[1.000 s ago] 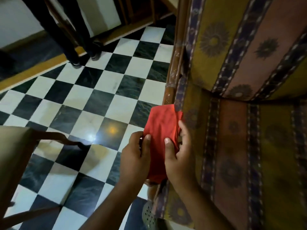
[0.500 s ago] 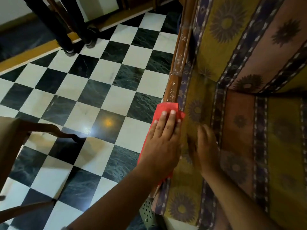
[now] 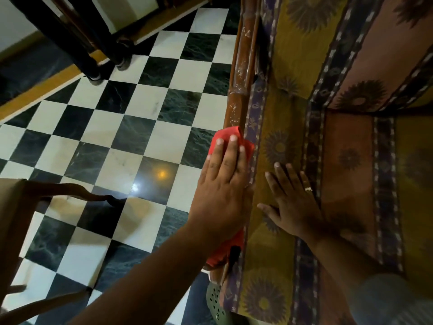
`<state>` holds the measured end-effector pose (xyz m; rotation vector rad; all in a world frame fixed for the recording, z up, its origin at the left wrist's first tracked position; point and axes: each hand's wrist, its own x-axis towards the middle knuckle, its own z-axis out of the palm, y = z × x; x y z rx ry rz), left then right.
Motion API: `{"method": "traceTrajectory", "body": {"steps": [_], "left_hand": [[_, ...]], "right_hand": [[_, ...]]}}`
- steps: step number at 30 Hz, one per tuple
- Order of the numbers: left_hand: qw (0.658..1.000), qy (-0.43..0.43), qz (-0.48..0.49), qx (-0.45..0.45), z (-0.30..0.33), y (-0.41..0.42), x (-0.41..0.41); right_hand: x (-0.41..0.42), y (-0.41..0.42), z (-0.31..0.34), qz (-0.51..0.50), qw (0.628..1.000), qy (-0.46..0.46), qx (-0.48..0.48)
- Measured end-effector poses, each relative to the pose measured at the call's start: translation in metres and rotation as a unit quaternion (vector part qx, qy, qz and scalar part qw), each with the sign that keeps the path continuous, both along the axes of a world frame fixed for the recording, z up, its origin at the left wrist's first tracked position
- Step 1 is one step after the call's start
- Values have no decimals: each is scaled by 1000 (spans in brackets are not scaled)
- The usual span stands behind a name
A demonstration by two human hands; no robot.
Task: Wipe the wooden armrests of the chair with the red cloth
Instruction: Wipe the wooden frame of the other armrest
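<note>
Red cloth (image 3: 230, 143) lies draped along the near stretch of the wooden armrest (image 3: 241, 73), pinned under the left hand (image 3: 222, 188), whose flat, extended fingers press rather than clench, likely to spread wiping pressure. Beside it, the right hand (image 3: 293, 205) rests open-palmed and empty on the patterned seat cushion (image 3: 346, 148), probably bracing the lean. Farther up, the bare armrest looks scuffed and not yet wiped.

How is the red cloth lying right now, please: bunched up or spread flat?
Spread flat. The cloth lies along the wooden armrest under the flat left hand, red showing beyond the fingertips and behind the wrist.
</note>
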<state>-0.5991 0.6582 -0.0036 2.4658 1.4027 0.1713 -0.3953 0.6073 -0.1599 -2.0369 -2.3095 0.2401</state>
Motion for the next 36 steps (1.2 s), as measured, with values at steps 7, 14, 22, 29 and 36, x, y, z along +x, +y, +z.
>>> {"method": "traceTrajectory", "body": {"steps": [7,14,22,29,36], "left_hand": [[996,-72,49,-30,2,49,19],[1000,-6,-3,15,4,40,14],[996,-10,-93,8,10,74,16],[995,-94,15,-28,12,101,34],[995,-40,-85,-27,16,105,22]], "right_hand": [[0,-2,2,-7,1000,-5,-25],[-1,-2,0,-7,1000,-14,-21],[1,-2,-3,-3,999,-22,-27],[0,-2,-5,-9,999,-27,-25],[1,-2,-4,-3,999,-20,-27]]}}
